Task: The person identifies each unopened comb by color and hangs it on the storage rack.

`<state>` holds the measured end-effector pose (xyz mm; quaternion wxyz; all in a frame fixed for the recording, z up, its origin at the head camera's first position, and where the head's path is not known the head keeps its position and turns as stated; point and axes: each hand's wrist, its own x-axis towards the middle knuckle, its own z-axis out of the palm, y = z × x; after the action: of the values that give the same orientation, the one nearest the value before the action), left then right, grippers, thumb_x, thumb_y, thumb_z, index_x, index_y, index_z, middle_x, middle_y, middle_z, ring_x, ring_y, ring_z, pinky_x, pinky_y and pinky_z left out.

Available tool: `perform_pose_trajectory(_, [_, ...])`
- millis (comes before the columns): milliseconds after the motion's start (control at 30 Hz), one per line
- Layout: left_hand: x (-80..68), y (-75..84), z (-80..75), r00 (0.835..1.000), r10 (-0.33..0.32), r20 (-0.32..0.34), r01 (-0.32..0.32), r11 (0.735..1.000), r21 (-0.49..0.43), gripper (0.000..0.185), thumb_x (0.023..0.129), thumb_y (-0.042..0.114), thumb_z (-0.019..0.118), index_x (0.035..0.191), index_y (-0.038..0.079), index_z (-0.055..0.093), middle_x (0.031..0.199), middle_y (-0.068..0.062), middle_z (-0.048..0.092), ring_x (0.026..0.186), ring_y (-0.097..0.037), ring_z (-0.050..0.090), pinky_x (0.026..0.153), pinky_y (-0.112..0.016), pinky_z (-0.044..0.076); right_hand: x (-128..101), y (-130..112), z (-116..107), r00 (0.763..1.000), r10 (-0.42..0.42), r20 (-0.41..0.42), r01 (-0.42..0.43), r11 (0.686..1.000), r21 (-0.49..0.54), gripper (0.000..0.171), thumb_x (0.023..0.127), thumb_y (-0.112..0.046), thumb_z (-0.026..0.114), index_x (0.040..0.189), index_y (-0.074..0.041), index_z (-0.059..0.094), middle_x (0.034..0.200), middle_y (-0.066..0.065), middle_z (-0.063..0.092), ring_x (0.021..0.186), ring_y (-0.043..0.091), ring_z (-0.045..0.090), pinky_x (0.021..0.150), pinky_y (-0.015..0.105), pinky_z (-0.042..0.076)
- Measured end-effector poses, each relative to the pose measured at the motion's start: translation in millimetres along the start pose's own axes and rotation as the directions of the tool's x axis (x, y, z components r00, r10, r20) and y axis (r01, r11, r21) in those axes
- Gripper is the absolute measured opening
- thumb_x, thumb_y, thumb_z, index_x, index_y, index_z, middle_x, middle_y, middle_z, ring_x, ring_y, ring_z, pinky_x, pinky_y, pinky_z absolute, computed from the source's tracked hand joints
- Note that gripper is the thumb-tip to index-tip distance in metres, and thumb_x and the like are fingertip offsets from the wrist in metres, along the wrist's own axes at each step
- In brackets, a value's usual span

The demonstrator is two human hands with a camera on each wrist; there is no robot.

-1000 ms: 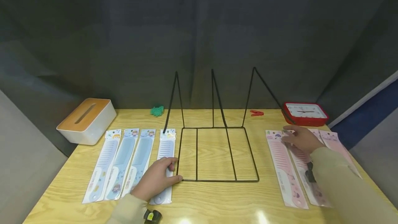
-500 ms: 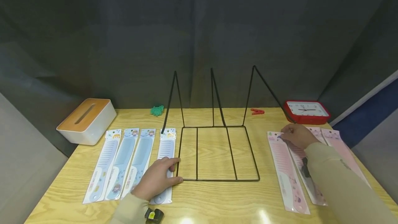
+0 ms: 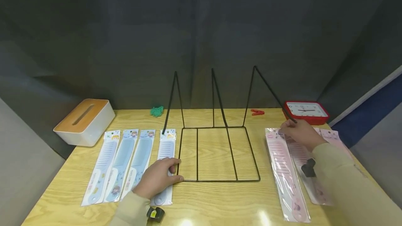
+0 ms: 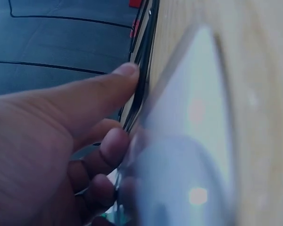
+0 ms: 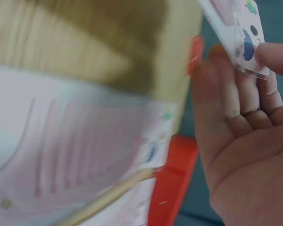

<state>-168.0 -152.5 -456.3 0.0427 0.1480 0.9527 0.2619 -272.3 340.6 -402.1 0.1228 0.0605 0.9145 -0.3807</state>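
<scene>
My left hand (image 3: 158, 180) lies on the rightmost of several blue comb packages (image 3: 165, 152). Its fingers (image 4: 114, 146) curl at the package's (image 4: 188, 155) edge. The thumb touches the front left corner of the black wire rack (image 3: 216, 180), seen close as a black wire (image 4: 141, 89). My right hand (image 3: 298, 133) pinches the top end of the leftmost pink comb package (image 3: 284, 173). In the right wrist view, thumb and fingers (image 5: 269, 56) hold the package's printed top (image 5: 243, 37) off the table. Other pink comb packages (image 3: 306, 170) lie under the forearm.
A white tissue box with a wooden lid (image 3: 83, 121) stands at the back left. A red clock (image 3: 306, 111) sits at the back right, with a red clip (image 3: 258, 112) and a green tuft (image 3: 157, 111) along the back edge. The yellow wooden table (image 3: 220, 205) ends just beyond them.
My right hand has closed on the top of the leftmost pink package and raised it; the package has swung slightly. The left hand has stayed put.
</scene>
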Motion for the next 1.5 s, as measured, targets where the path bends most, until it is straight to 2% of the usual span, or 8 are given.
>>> perform_pose_trajectory(267, [-0.6,2.3,-2.8,0.998,-0.049,0.028,0.049,0.999,-0.02,0.057,0.079,0.037,0.085,0.126,0.009,0.066,0.079,0.012,0.053,0.061,-0.009,0.045,0.057,-0.028,0.04,-45,-45,20,0.987,-0.163,-0.001,0.162,0.977,0.141,0.049,0.096,-0.042,0.067,0.125,-0.004,0.06,0.117,0.013,0.066,0.1,0.026,0.061,0.081,0.037,0.056])
perform_pose_trajectory(600, [-0.3,5.2,-5.6,0.998,-0.053,0.029,0.053,0.999,0.003,0.058,0.08,0.037,0.085,0.128,0.01,0.066,0.079,0.012,0.052,0.063,-0.009,0.046,0.059,-0.03,0.039,-116,-114,55,0.909,-0.397,-0.128,0.415,0.836,0.359,0.031,0.097,-0.026,0.07,0.112,0.0,0.067,0.103,0.01,0.07,0.084,0.019,0.068,0.072,0.036,0.059])
perform_pose_trajectory(833, [-0.5,6.6,-5.4,0.999,-0.043,0.028,0.043,0.999,-0.013,0.058,0.08,0.036,0.085,0.128,0.009,0.066,0.08,0.012,0.053,0.063,-0.01,0.046,0.06,-0.03,0.04,-154,-154,80,0.806,-0.538,-0.247,0.586,0.666,0.461,0.014,0.094,-0.007,0.07,0.102,0.005,0.069,0.093,0.005,0.071,0.073,0.015,0.067,0.065,0.032,0.059])
perform_pose_trajectory(1000, [-0.4,6.2,-4.4,0.999,-0.036,0.021,0.036,0.999,-0.015,0.058,0.08,0.036,0.085,0.128,0.009,0.066,0.08,0.012,0.053,0.063,-0.009,0.046,0.059,-0.03,0.04,-174,-175,91,0.672,-0.633,-0.385,0.738,0.523,0.427,0.007,0.091,0.005,0.07,0.098,0.004,0.07,0.089,0.007,0.069,0.07,0.014,0.065,0.063,0.029,0.057])
perform_pose_trajectory(1100, [-0.4,6.0,-4.5,0.999,-0.034,0.014,0.034,0.999,-0.018,0.058,0.079,0.036,0.085,0.127,0.009,0.066,0.08,0.012,0.054,0.062,-0.01,0.046,0.058,-0.029,0.04,-179,-185,91,0.61,-0.65,-0.453,0.791,0.472,0.388,0.011,0.089,0.01,0.069,0.097,0.003,0.071,0.088,0.006,0.069,0.069,0.015,0.063,0.064,0.027,0.056])
perform_pose_trajectory(1200, [-0.4,5.2,-4.8,0.999,-0.034,0.014,0.034,0.999,-0.018,0.058,0.08,0.036,0.085,0.128,0.01,0.066,0.08,0.011,0.054,0.062,-0.01,0.046,0.057,-0.029,0.04,-181,-193,90,0.606,-0.633,-0.482,0.795,0.484,0.365,0.013,0.089,0.01,0.069,0.098,0.001,0.071,0.089,0.005,0.068,0.07,0.016,0.063,0.064,0.027,0.057])
perform_pose_trajectory(1333, [-0.1,4.2,-3.7,0.999,-0.034,0.012,0.034,0.999,-0.019,0.058,0.08,0.036,0.085,0.128,0.01,0.066,0.08,0.011,0.054,0.062,-0.009,0.046,0.057,-0.029,0.04,-180,-199,89,0.644,-0.6,-0.474,0.765,0.515,0.387,0.011,0.09,0.008,0.068,0.098,0.002,0.071,0.089,0.003,0.067,0.071,0.017,0.062,0.065,0.029,0.058])
perform_pose_trajectory(1500, [-0.4,4.6,-3.0,0.999,-0.032,0.0,0.032,0.999,-0.031,0.059,0.079,0.035,0.085,0.129,0.01,0.065,0.081,0.01,0.055,0.063,-0.009,0.046,0.058,-0.029,0.04,-179,-199,90,0.627,-0.6,-0.496,0.779,0.477,0.407,0.008,0.091,0.006,0.069,0.098,0.004,0.07,0.09,0.007,0.067,0.07,0.017,0.061,0.064,0.028,0.057])
